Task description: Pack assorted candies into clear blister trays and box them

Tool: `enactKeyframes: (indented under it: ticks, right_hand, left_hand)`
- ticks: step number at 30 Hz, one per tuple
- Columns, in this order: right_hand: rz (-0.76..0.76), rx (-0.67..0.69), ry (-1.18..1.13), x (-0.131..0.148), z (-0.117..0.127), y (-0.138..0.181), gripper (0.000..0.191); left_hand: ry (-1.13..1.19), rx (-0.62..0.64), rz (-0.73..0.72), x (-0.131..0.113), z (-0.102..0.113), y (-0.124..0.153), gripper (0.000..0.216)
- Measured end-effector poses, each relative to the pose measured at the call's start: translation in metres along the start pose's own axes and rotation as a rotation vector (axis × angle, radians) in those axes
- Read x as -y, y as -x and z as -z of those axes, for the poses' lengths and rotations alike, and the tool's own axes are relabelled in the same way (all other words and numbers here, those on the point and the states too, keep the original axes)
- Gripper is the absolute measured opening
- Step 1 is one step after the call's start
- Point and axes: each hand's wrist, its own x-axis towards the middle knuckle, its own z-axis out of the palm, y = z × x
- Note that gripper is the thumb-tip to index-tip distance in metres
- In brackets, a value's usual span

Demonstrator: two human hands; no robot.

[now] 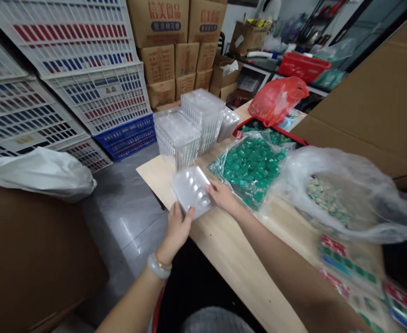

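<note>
Both hands grip a clear plastic blister tray (192,188) with rows of rounded pockets, held tilted over the table's near left edge. My left hand (179,226) pinches its lower corner, thumb on the near face. On the right side, my right hand (221,195) has its fingers closed on the edge. Whether it is a single tray or several nested ones, I cannot tell. Just beyond stand two tall stacks of clear plastic trays (179,138). Right of my right hand lies an open clear bag of green wrapped pieces (253,162).
A large clear bag (345,185) of small pale and green pieces lies at right, near blurred red-and-green packs (349,263). Behind sit a red plastic bag (277,99) and a red-rimmed tray (293,136). White crates (99,92), cartons (165,60) and a cardboard flap (373,106) surround the wooden table (224,249).
</note>
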Motion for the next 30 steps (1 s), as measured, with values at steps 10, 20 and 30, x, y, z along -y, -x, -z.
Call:
enactKeyframes:
  ticks: [10, 20, 30]
  right_hand:
    - [0.095, -0.043, 0.600, 0.045, -0.033, 0.046, 0.085]
    - [0.310, 0.306, 0.541, 0.009, 0.024, 0.051, 0.066]
    - [0.383, 0.302, 0.458, -0.004, 0.025, 0.037, 0.068]
  left_hand:
    - [-0.008, 0.109, -0.527, 0.012, 0.041, -0.082, 0.044]
    - [-0.556, 0.387, -0.901, -0.025, 0.071, -0.061, 0.027]
    - [-0.867, 0.894, -0.983, -0.076, 0.055, -0.119, 0.067]
